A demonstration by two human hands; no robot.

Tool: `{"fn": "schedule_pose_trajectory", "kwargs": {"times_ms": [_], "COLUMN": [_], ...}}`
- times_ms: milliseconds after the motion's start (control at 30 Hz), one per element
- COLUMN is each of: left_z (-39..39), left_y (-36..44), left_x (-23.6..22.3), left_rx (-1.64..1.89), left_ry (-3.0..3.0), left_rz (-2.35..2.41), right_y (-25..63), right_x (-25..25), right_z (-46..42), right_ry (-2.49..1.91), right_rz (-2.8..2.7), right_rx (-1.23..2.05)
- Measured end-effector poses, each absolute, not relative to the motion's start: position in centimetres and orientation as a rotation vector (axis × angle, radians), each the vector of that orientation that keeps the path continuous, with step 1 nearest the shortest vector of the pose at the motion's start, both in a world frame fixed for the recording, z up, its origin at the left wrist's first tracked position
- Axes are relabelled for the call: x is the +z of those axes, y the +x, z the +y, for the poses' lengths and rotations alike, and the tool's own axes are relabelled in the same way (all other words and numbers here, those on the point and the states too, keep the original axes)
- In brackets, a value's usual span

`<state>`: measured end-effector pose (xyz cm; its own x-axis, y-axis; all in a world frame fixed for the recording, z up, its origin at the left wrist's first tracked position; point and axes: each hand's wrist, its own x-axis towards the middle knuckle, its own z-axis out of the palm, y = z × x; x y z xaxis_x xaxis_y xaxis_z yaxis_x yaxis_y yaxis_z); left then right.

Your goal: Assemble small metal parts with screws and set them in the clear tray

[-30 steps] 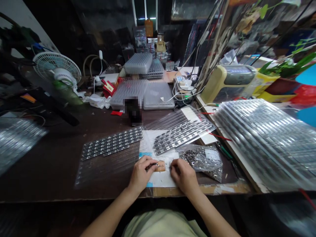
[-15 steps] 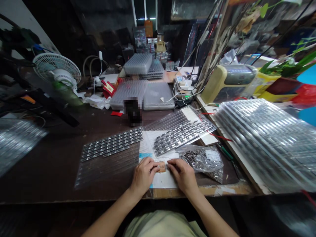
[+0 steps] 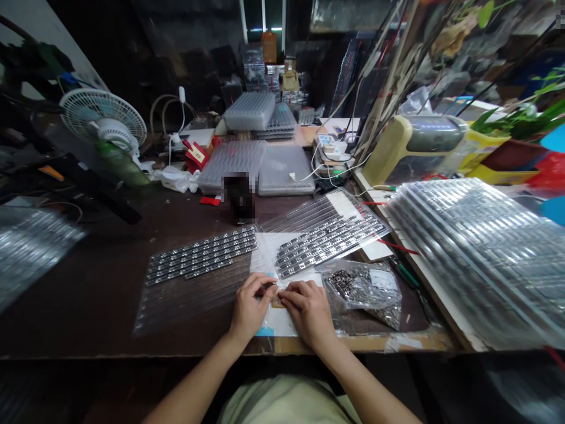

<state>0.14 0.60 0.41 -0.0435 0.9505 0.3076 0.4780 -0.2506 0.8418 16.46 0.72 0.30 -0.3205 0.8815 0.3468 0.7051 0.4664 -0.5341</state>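
Observation:
Over a white sheet [image 3: 282, 323] at the table's front edge, my two hands meet. Between them lies a small tan block [image 3: 277, 302], partly covered by fingers. My left hand [image 3: 251, 305] is closed in a pinch above the block's left side; what sits in its fingertips is too small to make out. Bent fingers of my right hand [image 3: 311, 311] are closed at the block's right side and hide part of it. Beyond the hands, a ribbed clear tray [image 3: 194, 306] on the left and another filled tray [image 3: 326, 244] hold rows of small metal parts.
Right of my hands lies a clear plastic bag [image 3: 362, 285] full of small metal pieces, with a green-handled tool [image 3: 406, 274] beside it. Stacked clear trays [image 3: 485, 247] fill the right side. A fan [image 3: 106, 121] and a dark pixelated object [image 3: 241, 197] stand farther back.
My right hand has moved left to the tan block, closing the gap between the hands. My left hand has lifted its fingers slightly away from the block. The view has shifted slightly.

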Motion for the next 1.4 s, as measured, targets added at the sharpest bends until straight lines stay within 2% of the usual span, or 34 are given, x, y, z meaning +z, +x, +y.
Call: {"fn": "schedule_pose_trajectory", "kwargs": {"times_ms": [167, 433, 1000, 1233, 1400], "left_z": [0.6, 0.4, 0.5, 0.5, 3.9], "left_y": [-0.1, 1.6, 2.7, 2.7, -1.6], "left_x": [0.4, 1.4, 0.7, 1.0, 2.3], "left_rx": [1.232, 1.071, 0.901, 0.962, 1.107], "left_ry": [1.726, 1.869, 2.005, 1.978, 1.985], "left_rz": [1.515, 1.471, 1.487, 1.439, 1.765], "right_y": [16.6, 20.6, 20.6, 20.8, 20.7], "right_x": [0.5, 0.0, -1.2, -1.4, -0.8], "right_z": [0.8, 0.0, -0.1, -0.1, 0.0], "right_ry": [-1.325, -1.45, -1.39, -1.343, -1.28], "right_rz": [-2.146, -2.15, -2.09, -1.992, -1.958], "right_rx": [0.334, 0.026, 0.077, 0.157, 0.357]}}
